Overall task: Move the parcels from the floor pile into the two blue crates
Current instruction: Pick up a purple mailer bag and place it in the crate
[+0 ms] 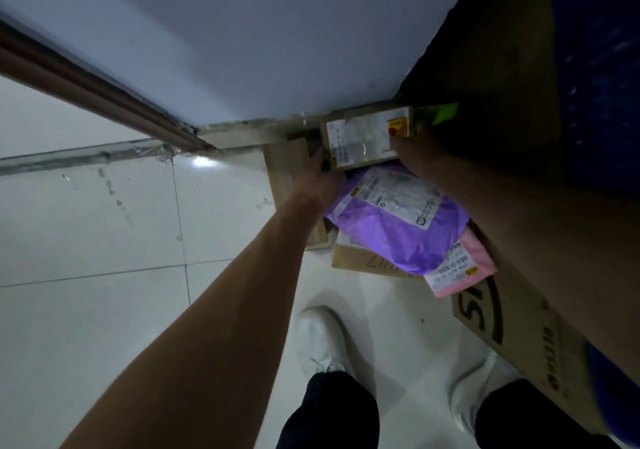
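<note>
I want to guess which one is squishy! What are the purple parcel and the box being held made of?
The purple parcel looks like thin plastic film: glossy, wrinkled and sagging. The box, gripped by the left hand and right hand, looks like brown cardboard: flat matte faces, straight edges, shiny clear tape over its label. The purple one is probably squishier.

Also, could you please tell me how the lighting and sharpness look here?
Head view: dim, with the right side in deep shadow, darkening the right hand at the cardboard box; a glare spot on the floor tile; the label on the purple mailer is blurred; wide-angle bending toward the edges.
</note>
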A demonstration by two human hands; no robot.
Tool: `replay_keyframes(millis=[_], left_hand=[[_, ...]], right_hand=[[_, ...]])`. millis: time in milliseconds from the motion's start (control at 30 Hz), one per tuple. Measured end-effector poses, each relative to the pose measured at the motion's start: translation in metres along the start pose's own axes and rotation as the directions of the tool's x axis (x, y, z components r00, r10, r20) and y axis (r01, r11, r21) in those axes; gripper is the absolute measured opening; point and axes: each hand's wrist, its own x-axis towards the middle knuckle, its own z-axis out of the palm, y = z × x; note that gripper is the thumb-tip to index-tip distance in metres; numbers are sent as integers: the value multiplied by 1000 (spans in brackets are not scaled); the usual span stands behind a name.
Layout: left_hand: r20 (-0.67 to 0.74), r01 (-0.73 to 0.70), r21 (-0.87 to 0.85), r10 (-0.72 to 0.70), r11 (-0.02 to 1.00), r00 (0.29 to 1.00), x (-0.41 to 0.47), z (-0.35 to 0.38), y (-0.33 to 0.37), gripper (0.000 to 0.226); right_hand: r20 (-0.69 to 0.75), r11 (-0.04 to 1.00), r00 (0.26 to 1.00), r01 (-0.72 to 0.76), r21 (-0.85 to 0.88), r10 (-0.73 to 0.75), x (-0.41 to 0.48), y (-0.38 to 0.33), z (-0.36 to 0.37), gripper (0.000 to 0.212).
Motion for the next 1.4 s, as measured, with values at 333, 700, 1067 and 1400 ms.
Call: replay_keyframes(millis=[333, 700, 1067, 1400], left_hand=[[13, 6, 45, -6, 999, 1000, -30, -15, 35, 43], [-26, 127, 151, -124, 980, 992, -243, -68, 147, 11], [-64, 95, 52, -92, 994, 994, -452, -92, 206, 15], [4, -147, 3, 147, 989, 989, -554, -45, 269, 25]], right_hand=[[113, 997, 993, -23, -74, 31, -40, -10, -31, 88], [201, 940, 979, 54, -337, 15, -273, -96, -183, 44], [216, 953, 976, 51, -300, 16, -452, -159, -292, 51], [37, 997, 999, 38, -73, -35, -532, -131, -383, 41]])
